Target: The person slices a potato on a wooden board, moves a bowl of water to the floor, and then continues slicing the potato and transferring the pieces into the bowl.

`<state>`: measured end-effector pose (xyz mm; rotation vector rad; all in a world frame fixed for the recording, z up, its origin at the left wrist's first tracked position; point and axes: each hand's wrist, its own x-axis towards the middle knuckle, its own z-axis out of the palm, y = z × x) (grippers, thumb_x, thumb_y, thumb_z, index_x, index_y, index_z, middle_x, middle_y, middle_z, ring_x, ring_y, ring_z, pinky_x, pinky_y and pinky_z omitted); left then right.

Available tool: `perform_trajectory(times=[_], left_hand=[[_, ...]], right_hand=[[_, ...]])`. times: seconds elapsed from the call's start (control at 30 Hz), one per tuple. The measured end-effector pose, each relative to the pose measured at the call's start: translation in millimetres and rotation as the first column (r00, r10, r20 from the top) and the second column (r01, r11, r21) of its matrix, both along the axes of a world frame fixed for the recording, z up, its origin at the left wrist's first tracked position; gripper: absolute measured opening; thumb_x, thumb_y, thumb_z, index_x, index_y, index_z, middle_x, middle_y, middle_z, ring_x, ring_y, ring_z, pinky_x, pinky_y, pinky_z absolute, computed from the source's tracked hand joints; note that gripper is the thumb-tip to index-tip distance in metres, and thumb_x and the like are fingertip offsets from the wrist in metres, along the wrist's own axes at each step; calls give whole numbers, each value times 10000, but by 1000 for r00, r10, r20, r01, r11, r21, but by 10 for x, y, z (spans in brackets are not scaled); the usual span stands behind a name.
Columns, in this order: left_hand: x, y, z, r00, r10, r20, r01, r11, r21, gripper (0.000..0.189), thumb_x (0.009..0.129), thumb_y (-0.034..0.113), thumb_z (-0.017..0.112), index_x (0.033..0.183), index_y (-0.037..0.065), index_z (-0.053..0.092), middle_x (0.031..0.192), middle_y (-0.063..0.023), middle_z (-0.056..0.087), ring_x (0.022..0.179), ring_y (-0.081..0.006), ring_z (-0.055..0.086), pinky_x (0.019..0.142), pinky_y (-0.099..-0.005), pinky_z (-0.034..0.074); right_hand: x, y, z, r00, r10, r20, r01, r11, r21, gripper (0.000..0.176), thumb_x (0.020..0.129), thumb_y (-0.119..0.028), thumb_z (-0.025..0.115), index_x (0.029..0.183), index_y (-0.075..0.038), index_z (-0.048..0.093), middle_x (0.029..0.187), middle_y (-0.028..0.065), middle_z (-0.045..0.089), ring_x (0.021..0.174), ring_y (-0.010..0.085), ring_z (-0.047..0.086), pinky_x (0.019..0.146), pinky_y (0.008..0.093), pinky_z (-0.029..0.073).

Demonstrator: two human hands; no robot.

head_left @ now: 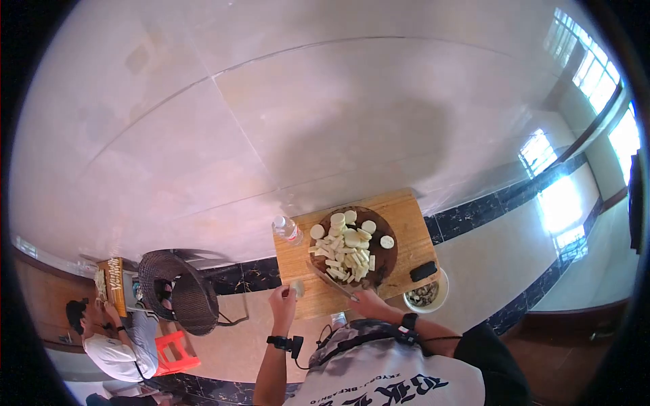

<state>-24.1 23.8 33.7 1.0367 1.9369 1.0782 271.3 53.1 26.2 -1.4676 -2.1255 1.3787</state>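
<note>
My left hand (283, 296) is closed at the table's near left edge, its fingers around a pale round piece (297, 288) whose kind is not clear. My right hand (368, 304) grips a kitchen knife (330, 279) by the handle, at the near side of a round dark chopping board (384, 269). The blade slants up to the left along the board's edge. Pale cut sticks (353, 258) of a peeled vegetable are heaped on the board. Thick round chunks (368, 227) of it lie toward the back and right.
The board rests on a wooden table (413, 230) against a tiled wall. A plastic bottle (287, 230) stands at left; a black flat object (423, 272) lies at right. Below is a white tub (441, 292) holding scraps. Left are a wicker chair (177, 291), red stool (177, 353) and another person (112, 352).
</note>
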Motion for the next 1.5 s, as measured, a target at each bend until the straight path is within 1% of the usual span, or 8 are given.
perform_trajectory(times=[0.23,0.33,0.43,0.53,0.83,1.03,1.33,1.5], left_hand=[[262,350,-26,885,-200,420,233,972,-28,225,932,99,647,1042,-92,690,905,-148,719,779,-196,713,681,-329,625],[494,594,-104,833,-377,405,463,876,-137,237,937,105,636,1080,-75,696,941,-151,731,792,-202,714,696,-342,618],[584,766,-360,642,-743,188,759,583,-290,250,925,103,653,1117,-48,703,973,-144,740,818,-211,715,706,-361,607],[670,766,-347,594,-773,224,790,510,-340,245,914,111,667,1116,-19,712,935,-148,741,826,-235,718,723,-383,583],[752,807,-527,628,-778,-34,765,625,-154,257,925,89,660,1139,-51,682,893,-167,727,854,-242,713,747,-366,557],[740,770,-446,754,-639,153,641,766,41,229,968,28,633,1189,-24,664,1031,-121,730,920,-202,703,792,-334,565],[411,840,-488,738,-526,423,613,784,-94,229,964,7,607,1180,-31,672,1020,-115,712,919,-178,704,734,-327,594],[40,795,-558,880,-366,304,407,910,-83,210,947,60,636,1121,-37,700,946,-113,715,822,-175,706,657,-323,607]], right_hand=[[178,39,361,949,-315,-10,315,948,54,437,914,-375,677,844,54,641,717,270,651,730,429,684,650,495,508],[297,17,285,907,-420,23,417,904,97,441,914,-385,679,818,44,648,696,254,648,700,419,683,628,487,506],[460,-34,317,875,-485,16,481,871,97,442,915,-395,683,808,33,658,684,236,651,676,395,684,620,485,505],[638,-98,284,864,-503,12,502,864,48,440,916,-398,684,801,26,662,673,223,653,657,373,681,615,485,502],[764,-246,588,920,-387,-57,391,912,119,442,929,-399,667,815,27,669,691,234,651,661,395,663,630,497,499],[809,-202,576,937,-339,-88,347,934,92,424,925,-405,655,837,9,668,744,262,657,723,453,658,661,516,500],[956,-149,464,976,-208,72,204,977,62,411,919,-411,659,871,-3,674,782,273,666,790,475,665,689,538,509],[957,-89,357,989,-16,149,5,997,74,406,927,-414,665,861,-13,670,810,271,674,806,484,660,718,546,523]])
